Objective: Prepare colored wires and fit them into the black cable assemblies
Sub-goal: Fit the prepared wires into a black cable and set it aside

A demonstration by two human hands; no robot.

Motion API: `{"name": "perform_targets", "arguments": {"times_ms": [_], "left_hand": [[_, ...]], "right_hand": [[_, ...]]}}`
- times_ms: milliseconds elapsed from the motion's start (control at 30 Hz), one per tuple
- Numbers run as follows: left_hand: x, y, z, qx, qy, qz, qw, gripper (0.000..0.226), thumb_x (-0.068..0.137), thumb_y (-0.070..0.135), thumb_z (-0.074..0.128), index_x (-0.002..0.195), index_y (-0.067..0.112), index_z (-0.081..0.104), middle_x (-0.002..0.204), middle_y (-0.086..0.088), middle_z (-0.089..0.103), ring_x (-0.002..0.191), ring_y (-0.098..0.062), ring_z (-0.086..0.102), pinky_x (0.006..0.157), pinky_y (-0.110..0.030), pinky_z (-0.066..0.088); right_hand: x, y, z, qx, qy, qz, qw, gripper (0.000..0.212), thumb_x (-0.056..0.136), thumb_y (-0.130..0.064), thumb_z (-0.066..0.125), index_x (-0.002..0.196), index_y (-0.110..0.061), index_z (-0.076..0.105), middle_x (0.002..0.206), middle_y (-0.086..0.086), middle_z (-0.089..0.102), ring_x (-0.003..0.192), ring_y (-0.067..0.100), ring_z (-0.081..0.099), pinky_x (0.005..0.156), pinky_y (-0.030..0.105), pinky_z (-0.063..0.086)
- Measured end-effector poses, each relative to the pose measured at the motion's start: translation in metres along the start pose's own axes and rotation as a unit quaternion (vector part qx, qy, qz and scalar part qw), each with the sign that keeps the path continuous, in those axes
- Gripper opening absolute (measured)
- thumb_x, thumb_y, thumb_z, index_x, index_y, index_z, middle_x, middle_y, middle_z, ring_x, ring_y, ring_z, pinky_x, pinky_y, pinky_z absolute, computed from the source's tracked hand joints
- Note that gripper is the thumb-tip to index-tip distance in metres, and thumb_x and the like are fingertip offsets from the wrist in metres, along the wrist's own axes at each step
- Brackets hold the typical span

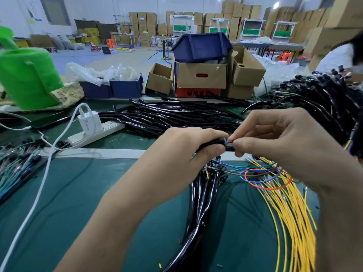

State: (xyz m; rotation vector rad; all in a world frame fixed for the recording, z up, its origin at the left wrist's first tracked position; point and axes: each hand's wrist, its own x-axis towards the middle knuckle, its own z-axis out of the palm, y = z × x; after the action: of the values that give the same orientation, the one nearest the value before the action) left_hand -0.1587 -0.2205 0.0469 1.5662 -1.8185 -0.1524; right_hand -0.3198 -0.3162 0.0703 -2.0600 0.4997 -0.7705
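Green table [78, 203]: left hand [182, 154] grips cable [211, 143] (black), right hand [279, 138] pinches wires [229, 142].

The person's left hand [186, 148] and right hand [284, 142] are bare. Both forearms are bare as well, uncovered along the whole length that shows, from the wrist to the lower edge of the view. The left forearm [121, 209] looks smooth and slender; the right forearm [341, 213] appears broader. The right thumb [238, 143] has a short, plain nail, slightly blurred.
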Motion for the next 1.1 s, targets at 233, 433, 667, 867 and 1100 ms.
{"name": "perform_targets", "arguments": {"times_ms": [233, 433, 667, 867, 1100], "left_hand": [[-0.001, 0.004, 0.004, 0.018, -0.038, -0.020, 0.999, 0.036, 0.096, 0.034, 0.048, 0.131, 0.032, 0.055, 0.087, 0.006, 0.066, 0.077, -0.004, 0.050, 0.070, -0.019, 0.039], [0.000, 0.006, 0.007, -0.032, -0.016, -0.038, 0.999, 0.026, 0.097, 0.025, 0.049, 0.117, 0.024, 0.066, 0.076, 0.006, 0.065, 0.073, -0.008, 0.053, 0.068, -0.021, 0.042], [0.001, 0.005, 0.005, -0.033, 0.000, -0.031, 0.999, 0.022, 0.096, 0.024, 0.051, 0.110, 0.023, 0.068, 0.076, 0.004, 0.065, 0.075, -0.010, 0.055, 0.070, -0.025, 0.042], [0.000, 0.011, 0.007, 0.004, -0.039, -0.007, 0.999, 0.023, 0.096, 0.025, 0.050, 0.113, 0.024, 0.066, 0.078, 0.006, 0.062, 0.073, -0.006, 0.047, 0.065, -0.017, 0.036], [0.001, 0.015, 0.013, 0.033, -0.074, -0.011, 0.997, 0.022, 0.096, 0.026, 0.049, 0.085, 0.011, 0.061, 0.065, 0.007, 0.049, 0.062, -0.012, 0.039, 0.059, -0.023, 0.031]], "right_hand": [[0.001, 0.004, 0.001, -0.006, -0.018, 0.007, 1.000, 0.006, 0.067, -0.017, 0.071, 0.072, -0.018, 0.072, 0.064, 0.008, 0.070, 0.060, 0.013, 0.063, 0.060, 0.016, 0.048], [0.002, 0.003, 0.004, 0.006, -0.028, 0.012, 1.000, 0.005, 0.073, -0.008, 0.070, 0.070, -0.013, 0.070, 0.065, 0.007, 0.071, 0.059, 0.013, 0.063, 0.057, 0.017, 0.050], [0.004, 0.003, 0.006, 0.030, 0.002, 0.031, 0.999, 0.010, 0.085, -0.003, 0.060, 0.080, -0.011, 0.063, 0.057, 0.009, 0.065, 0.043, 0.006, 0.044, 0.042, 0.010, 0.032], [0.001, 0.007, -0.003, 0.009, -0.061, 0.084, 0.995, 0.015, 0.083, -0.007, 0.060, 0.090, -0.020, 0.059, 0.057, 0.009, 0.062, 0.045, 0.011, 0.038, 0.041, 0.013, 0.030], [0.003, 0.006, 0.005, -0.040, -0.039, 0.126, 0.990, 0.031, 0.094, -0.004, 0.039, 0.089, -0.025, 0.061, 0.053, 0.003, 0.053, 0.049, 0.011, 0.046, 0.046, 0.019, 0.036]]}}
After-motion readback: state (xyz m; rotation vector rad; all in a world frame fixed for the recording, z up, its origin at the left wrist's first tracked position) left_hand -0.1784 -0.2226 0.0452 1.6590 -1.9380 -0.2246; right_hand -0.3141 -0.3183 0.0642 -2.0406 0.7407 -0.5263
